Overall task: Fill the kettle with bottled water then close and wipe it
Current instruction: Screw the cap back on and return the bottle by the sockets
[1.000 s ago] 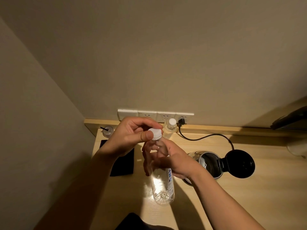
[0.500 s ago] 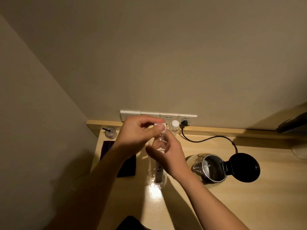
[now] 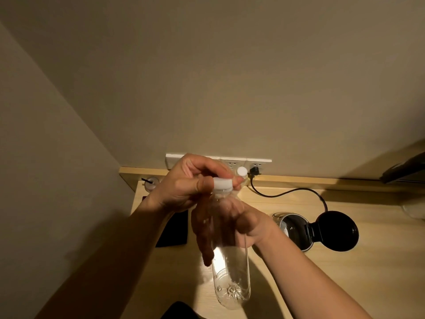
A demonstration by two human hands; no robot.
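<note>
Two hands worked one item in the head view, a clear plastic water bottle (image 3: 230,268), held up above the worktop (image 3: 322,284) just left of the kettle (image 3: 296,229). Left hand (image 3: 184,187): fingertips pinched round the white cap (image 3: 222,183) on the bottle's neck. Right hand (image 3: 232,224): wrapped round the upper body of the bottle. Kettle: stood on the worktop to the right of the bottle, black lid (image 3: 337,231) swung fully open, cord (image 3: 287,192) running from the kettle back to the wall socket (image 3: 255,170). Second capped bottle (image 3: 241,171): behind the kettle's left side, against the wall. Dark flat object (image 3: 173,231): well left of the kettle; kind not clear.

Handling, as judged: bottle appeared full, so fairly heavy; thin walls likely soft and apt to squirt once uncapped if squeezed. Best held mid-body, firmly but lightly; cap small, ridged, gripped at its edge.
</note>
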